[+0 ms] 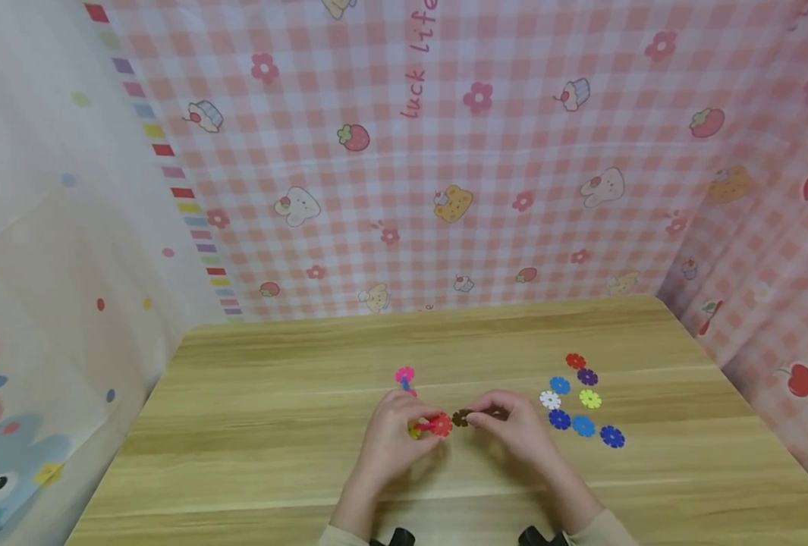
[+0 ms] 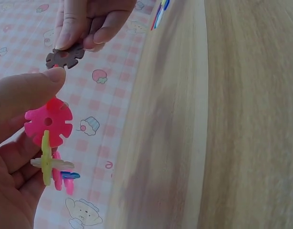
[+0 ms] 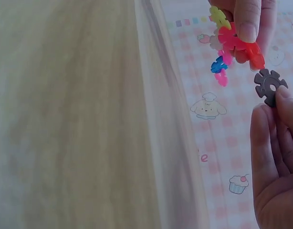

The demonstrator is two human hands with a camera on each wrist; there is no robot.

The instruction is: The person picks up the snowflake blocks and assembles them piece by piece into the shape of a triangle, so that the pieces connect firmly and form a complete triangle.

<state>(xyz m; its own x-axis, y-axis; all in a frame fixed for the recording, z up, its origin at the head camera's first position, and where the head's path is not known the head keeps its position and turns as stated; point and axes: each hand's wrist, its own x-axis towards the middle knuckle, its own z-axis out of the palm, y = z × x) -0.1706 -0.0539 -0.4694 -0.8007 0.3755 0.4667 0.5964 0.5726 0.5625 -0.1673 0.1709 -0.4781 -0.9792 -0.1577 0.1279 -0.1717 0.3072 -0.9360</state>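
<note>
My left hand (image 1: 391, 431) grips a chain of slotted plastic snowflake discs between thumb and fingers. A red disc (image 3: 256, 57) forms the end towards my right hand. Behind it come a pink disc (image 2: 36, 117), a yellow disc (image 2: 46, 149), a whitish one (image 2: 63, 164), and pink and blue (image 2: 70, 175) pieces at the far end. My right hand (image 1: 517, 429) pinches a dark brown snowflake disc (image 3: 266, 85) by its edge. The brown disc's rim is right at the red disc, facing it edge to edge. Thumb and fingers hide parts of both.
Several loose discs lie on the wooden table (image 1: 260, 425) to the right of my hands, among them a red one (image 1: 576, 361), a white one (image 1: 550, 400), a yellow one (image 1: 590, 399) and a dark blue one (image 1: 611, 437). A checked cloth (image 1: 404, 174) hangs behind the table.
</note>
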